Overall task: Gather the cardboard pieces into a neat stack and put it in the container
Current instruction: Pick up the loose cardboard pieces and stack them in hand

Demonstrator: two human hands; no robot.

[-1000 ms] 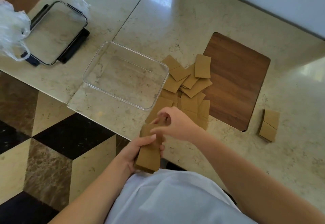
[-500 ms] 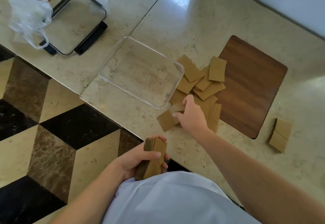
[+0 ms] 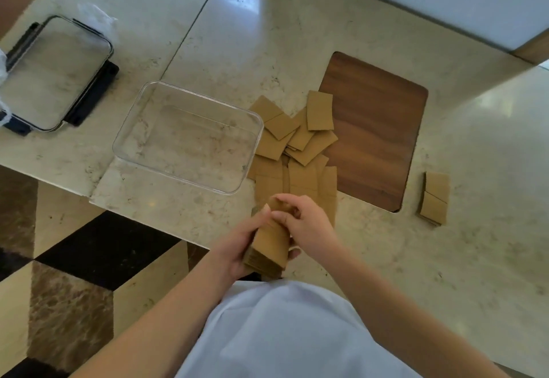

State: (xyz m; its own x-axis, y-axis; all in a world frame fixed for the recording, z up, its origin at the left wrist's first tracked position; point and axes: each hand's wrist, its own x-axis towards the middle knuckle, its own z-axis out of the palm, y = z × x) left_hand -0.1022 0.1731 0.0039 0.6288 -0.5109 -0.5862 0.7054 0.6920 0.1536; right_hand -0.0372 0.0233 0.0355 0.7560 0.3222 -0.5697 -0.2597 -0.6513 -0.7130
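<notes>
Head view, looking down at a pale marble worktop (image 3: 297,36). The left hand (image 3: 237,247) holds a thick stack of brown rectangular cardboard pieces (image 3: 269,248) just off the near worktop edge, its fingers (image 3: 292,254) wrapped closed around the stack's sides. The right hand (image 3: 306,223), which half a second ago reached out to a loose piece on the worktop, is now back at the stack, its fingers (image 3: 282,215) curled narrow over the stack's top end, touching it; a piece seems pinched there, though blur prevents certainty. The stack, earlier held low beside the white shirt (image 3: 282,333), now sits higher, at the worktop edge. A scattered heap of loose brown cardboard pieces (image 3: 294,137) lies just right of the clear rectangular plastic container (image 3: 133,122), some overlapping the dark wooden inlay panel (image 3: 377,128). The container holds no cardboard. A small separate pile of cardboard pieces (image 3: 434,198) lies well to the right. The container's transparent lid with black clips (image 3: 53,74) rests far left, beside crumpled clear plastic wrap (image 3: 3,92).
</notes>
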